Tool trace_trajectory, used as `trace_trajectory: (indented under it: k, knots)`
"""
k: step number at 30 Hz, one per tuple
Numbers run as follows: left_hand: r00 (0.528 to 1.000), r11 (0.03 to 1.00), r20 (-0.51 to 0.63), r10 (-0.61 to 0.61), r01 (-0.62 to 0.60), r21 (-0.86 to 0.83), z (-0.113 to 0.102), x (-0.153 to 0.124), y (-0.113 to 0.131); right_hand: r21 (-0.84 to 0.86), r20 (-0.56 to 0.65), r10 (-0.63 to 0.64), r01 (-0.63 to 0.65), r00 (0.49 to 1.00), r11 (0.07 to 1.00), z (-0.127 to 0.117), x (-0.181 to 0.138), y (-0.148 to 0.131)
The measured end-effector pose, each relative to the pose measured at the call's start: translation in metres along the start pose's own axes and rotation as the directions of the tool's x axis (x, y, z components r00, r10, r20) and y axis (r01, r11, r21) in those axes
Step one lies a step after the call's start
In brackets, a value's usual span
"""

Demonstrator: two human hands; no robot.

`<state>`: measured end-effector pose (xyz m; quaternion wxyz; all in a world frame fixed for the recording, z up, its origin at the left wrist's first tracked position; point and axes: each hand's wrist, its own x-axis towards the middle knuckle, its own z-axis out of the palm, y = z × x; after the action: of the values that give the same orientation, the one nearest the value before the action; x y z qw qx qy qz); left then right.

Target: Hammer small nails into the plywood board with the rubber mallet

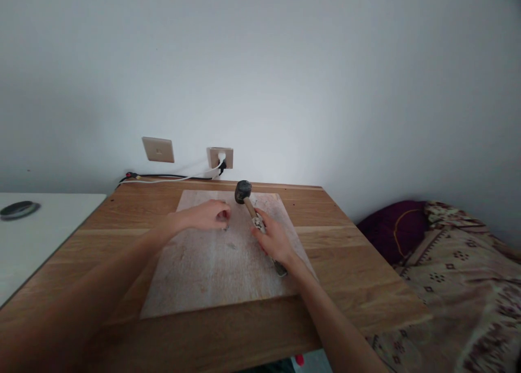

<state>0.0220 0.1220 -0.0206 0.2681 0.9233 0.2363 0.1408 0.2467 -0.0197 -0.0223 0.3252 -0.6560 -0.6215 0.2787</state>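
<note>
My right hand (274, 237) is wrapped round the handle of a mallet (243, 191) with a black head and a wooden shaft. Its head points away from me and seems raised over the far part of a pale, worn board (191, 275). A light patterned wrap covers part of the grip. To the left, my left hand (209, 214) hovers low over the board with its fingers curled towards the thumb. Something small and dark shows at the thumb tip, too small to name.
The board lies on a wooden table (345, 253) against a white wall. Black and white cables (175, 177) run along the back edge to a socket (228, 157). At left is a white surface with a dark round object (19, 209); at right, patterned bedding (451, 286) and a purple cushion (391, 229).
</note>
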Motion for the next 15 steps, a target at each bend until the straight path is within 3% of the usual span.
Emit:
trace_trajectory:
  k: [3,8,15]
  knots:
    - [0.998,0.999,0.053,0.036,-0.037,0.023,0.000,-0.009,0.011,0.038,-0.007,0.007,-0.007,1.000,0.999,0.001,0.000,0.001]
    - [0.998,0.999,0.042,0.041,-0.042,0.028,0.006,-0.008,0.018,0.084,0.005,0.013,-0.013,1.000,0.996,0.002,0.000,0.006]
    - [1.000,0.997,-0.007,-0.011,0.010,-0.081,-0.005,-0.005,0.007,0.107,0.011,0.010,-0.011,1.000,0.994,-0.001,0.000,0.012]
